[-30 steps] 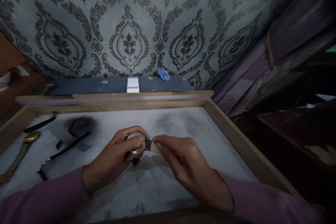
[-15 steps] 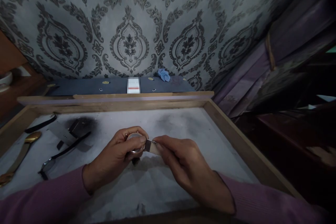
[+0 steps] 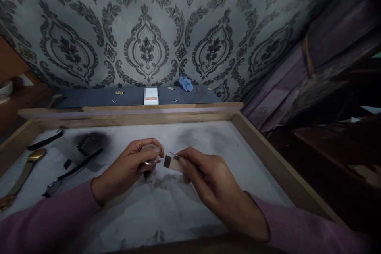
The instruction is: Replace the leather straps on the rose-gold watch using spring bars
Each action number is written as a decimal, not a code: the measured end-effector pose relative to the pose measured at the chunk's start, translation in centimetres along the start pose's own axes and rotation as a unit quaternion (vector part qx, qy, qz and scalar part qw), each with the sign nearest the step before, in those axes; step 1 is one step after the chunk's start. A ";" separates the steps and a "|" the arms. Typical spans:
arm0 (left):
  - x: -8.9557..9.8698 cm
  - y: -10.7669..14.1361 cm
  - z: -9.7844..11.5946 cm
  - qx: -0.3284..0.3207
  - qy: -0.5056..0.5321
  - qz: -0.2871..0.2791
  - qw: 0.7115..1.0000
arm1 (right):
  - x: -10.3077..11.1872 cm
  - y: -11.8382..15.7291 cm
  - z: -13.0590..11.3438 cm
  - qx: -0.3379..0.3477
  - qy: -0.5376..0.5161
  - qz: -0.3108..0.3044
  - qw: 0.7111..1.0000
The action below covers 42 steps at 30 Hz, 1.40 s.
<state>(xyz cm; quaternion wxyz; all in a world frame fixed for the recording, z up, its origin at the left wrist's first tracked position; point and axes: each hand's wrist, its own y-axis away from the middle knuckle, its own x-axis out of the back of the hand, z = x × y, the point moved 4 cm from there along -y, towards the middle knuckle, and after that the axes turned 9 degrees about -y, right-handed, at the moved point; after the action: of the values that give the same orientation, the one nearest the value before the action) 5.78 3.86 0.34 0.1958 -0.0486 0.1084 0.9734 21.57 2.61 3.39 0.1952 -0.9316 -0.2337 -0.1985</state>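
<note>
A round, silver-rimmed watch point(image 3: 151, 154) is pinched by my left hand point(image 3: 127, 166), the thumb lying over its face. Something dark, perhaps a strap piece, sticks out below those fingers. My right hand point(image 3: 212, 184) is closed on a light watch strap point(image 3: 175, 164) with a dark end. A thin metal pin point(image 3: 172, 153) also pokes out from its fingertips, just above the strap. A small gap separates the strap's dark end from the watch case. Both hands hover over the white tray bottom point(image 3: 205, 139).
At the left of the wooden-rimmed tray point(image 3: 256, 147) lie a gold watch point(image 3: 37, 155), a black-strapped watch point(image 3: 53, 186), a black strap point(image 3: 46, 141) and a grey strap-like piece point(image 3: 68, 151). Behind the rim are a blue crumpled cloth point(image 3: 186, 83) and a small white box point(image 3: 151, 96).
The strap end and pin have come away from the watch case, leaving a gap. My left hand has shifted slightly left and up with the watch.
</note>
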 end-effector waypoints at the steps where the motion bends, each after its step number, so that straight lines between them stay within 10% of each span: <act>1: 0.1 -0.1 0.0 0.001 0.002 0.000 1.000 | 0.0 0.0 0.1 -0.003 0.001 0.002 1.000; 42: -0.1 -0.2 0.3 0.027 0.013 -0.033 0.999 | -0.1 -0.8 1.1 -0.120 -0.117 -0.040 0.985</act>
<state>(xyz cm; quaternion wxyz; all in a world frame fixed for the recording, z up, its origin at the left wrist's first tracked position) 5.92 4.06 0.59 0.2277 -0.0597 0.1361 0.9623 21.38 3.78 2.65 0.0457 -0.9549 -0.2665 -0.1226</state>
